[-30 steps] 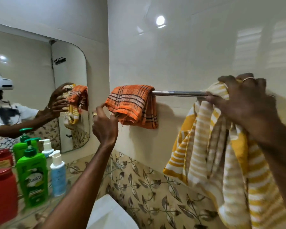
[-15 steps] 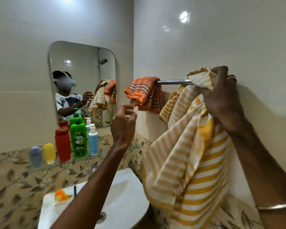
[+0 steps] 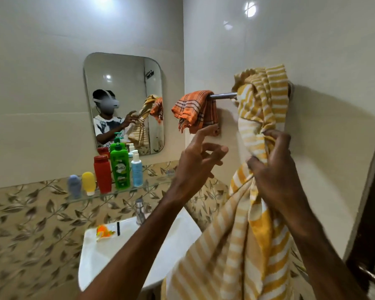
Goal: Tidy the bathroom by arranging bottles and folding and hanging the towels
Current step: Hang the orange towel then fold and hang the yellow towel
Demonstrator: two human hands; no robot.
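A yellow and white striped towel (image 3: 262,100) hangs bunched over the right end of a chrome towel rail (image 3: 223,95). My right hand (image 3: 271,163) grips a fold of it well below the rail. An orange checked towel (image 3: 196,110) is draped in a bundle over the rail's left end. My left hand (image 3: 198,159) hovers just below the orange towel, fingers spread and loosely bent, holding nothing. Several bottles stand in a row on a glass shelf (image 3: 117,192): a red bottle (image 3: 102,173), a green bottle (image 3: 120,165) and a blue spray bottle (image 3: 136,169).
A mirror (image 3: 123,102) hangs above the shelf. Two small tubes, blue-grey (image 3: 74,186) and yellow (image 3: 88,182), stand at the shelf's left. Below, a white sink (image 3: 126,252) with a tap (image 3: 140,211) carries an orange wrapper (image 3: 104,232). A dark door frame (image 3: 368,213) stands at right.
My right hand has slid down from the rail to a lower fold of the yellow towel. My left hand stays free below the orange towel. The view has pulled back.
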